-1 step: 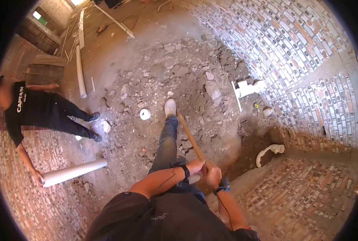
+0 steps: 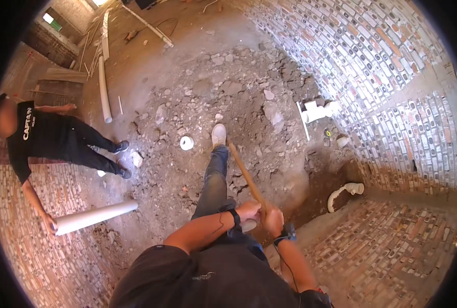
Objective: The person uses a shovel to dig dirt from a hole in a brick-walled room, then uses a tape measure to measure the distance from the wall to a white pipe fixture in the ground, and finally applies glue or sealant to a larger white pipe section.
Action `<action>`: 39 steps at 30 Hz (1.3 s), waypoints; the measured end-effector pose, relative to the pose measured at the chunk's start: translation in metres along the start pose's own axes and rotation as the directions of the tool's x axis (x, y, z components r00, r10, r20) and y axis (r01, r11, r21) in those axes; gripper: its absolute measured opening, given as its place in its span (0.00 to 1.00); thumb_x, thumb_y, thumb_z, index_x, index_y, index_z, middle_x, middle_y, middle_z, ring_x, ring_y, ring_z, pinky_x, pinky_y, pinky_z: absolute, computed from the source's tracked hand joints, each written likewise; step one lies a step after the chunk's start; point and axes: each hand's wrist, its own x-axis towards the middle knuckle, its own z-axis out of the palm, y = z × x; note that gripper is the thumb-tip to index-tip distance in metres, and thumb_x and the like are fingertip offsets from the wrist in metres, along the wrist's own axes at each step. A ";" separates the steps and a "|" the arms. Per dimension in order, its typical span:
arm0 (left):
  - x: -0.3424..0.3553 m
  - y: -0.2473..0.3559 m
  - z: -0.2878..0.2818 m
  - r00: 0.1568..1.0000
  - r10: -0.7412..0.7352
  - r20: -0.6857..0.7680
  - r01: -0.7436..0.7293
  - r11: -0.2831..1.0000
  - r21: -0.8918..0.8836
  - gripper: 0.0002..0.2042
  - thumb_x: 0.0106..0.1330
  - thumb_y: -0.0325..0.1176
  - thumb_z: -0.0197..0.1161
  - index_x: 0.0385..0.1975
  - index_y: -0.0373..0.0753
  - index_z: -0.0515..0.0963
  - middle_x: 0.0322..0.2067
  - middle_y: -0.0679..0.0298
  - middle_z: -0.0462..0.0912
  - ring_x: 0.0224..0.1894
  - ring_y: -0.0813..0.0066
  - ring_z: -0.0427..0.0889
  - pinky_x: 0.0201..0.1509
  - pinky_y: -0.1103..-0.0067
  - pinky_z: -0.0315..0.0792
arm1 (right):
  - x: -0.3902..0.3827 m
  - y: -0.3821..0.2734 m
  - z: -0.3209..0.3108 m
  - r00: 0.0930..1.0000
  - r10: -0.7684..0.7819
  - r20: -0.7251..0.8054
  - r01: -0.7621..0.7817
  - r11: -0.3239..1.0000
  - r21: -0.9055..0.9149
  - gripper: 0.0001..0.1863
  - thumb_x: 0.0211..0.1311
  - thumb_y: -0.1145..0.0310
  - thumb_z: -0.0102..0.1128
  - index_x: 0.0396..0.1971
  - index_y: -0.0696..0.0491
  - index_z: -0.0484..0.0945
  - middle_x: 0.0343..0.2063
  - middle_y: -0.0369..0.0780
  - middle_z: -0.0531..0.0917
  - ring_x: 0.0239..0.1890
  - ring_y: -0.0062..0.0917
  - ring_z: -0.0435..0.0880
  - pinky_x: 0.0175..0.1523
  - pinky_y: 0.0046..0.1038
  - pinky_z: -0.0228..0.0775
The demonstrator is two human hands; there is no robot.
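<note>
Both my hands are closed round the upper end of a long wooden tool handle. My left hand grips it from the left, and my right hand is wrapped round it just to the right, close beside the left. The handle slants down and away to the ground beside my light-coloured shoe. What is fixed at its lower end cannot be made out. Broken soil and rubble spread around that end.
At the left a co-worker holds a thick white pipe. A white pipe fitting lies left of my shoe. Right are a white pipe junction, a dug pit with a curved pipe, and brick walls.
Almost nothing differs. The view has shifted very slightly, and both my hands keep their grip on the handle.
</note>
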 end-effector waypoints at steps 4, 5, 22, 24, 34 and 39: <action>-0.023 -0.013 -0.077 0.960 0.277 0.040 -0.275 0.960 -0.057 0.11 0.74 0.38 0.55 0.45 0.36 0.75 0.35 0.57 0.83 0.37 0.66 0.84 0.39 0.73 0.79 | 0.031 -0.038 0.009 0.951 0.245 0.192 -0.210 0.960 -0.184 0.15 0.56 0.63 0.60 0.39 0.56 0.82 0.33 0.53 0.85 0.37 0.51 0.86 0.42 0.47 0.78; -0.025 -0.020 -0.108 0.910 0.392 0.138 -0.406 0.909 0.094 0.13 0.74 0.38 0.57 0.48 0.34 0.73 0.39 0.56 0.83 0.39 0.67 0.85 0.41 0.75 0.79 | 0.039 -0.051 0.017 0.911 0.312 0.269 -0.223 0.922 -0.317 0.18 0.56 0.62 0.59 0.43 0.57 0.81 0.36 0.55 0.85 0.37 0.52 0.86 0.44 0.48 0.78; 0.187 -0.005 -0.233 0.982 0.102 -0.157 -0.081 0.988 0.134 0.13 0.69 0.40 0.61 0.37 0.34 0.78 0.33 0.57 0.84 0.32 0.71 0.83 0.36 0.76 0.77 | -0.089 0.212 0.192 0.662 0.561 0.497 -0.658 0.753 0.026 0.20 0.61 0.57 0.64 0.48 0.54 0.77 0.32 0.53 0.85 0.37 0.51 0.85 0.40 0.47 0.76; 0.249 -0.003 -0.230 0.906 0.280 -0.317 0.035 0.696 0.717 0.22 0.66 0.48 0.63 0.37 0.28 0.80 0.35 0.49 0.84 0.37 0.63 0.85 0.38 0.70 0.78 | -0.099 0.227 0.219 0.537 0.600 0.592 -0.758 0.652 0.027 0.19 0.59 0.59 0.66 0.46 0.54 0.79 0.32 0.53 0.85 0.36 0.50 0.85 0.40 0.46 0.76; 0.436 -0.033 -0.295 0.944 -0.002 -0.329 -0.081 0.967 -0.240 0.10 0.69 0.36 0.62 0.42 0.38 0.74 0.28 0.61 0.79 0.27 0.63 0.78 0.34 0.63 0.75 | -0.102 0.214 0.289 0.525 0.706 0.475 -0.748 0.649 -0.137 0.14 0.56 0.64 0.66 0.41 0.52 0.81 0.27 0.50 0.84 0.31 0.50 0.84 0.36 0.47 0.75; 0.438 -0.058 -0.272 0.922 -0.040 -0.386 -0.089 0.947 -0.309 0.05 0.71 0.30 0.58 0.41 0.40 0.70 0.25 0.65 0.74 0.27 0.67 0.76 0.32 0.67 0.75 | -0.141 0.211 0.291 0.587 0.711 0.388 -0.783 0.620 0.048 0.10 0.53 0.71 0.64 0.36 0.55 0.81 0.23 0.55 0.80 0.31 0.51 0.84 0.33 0.43 0.74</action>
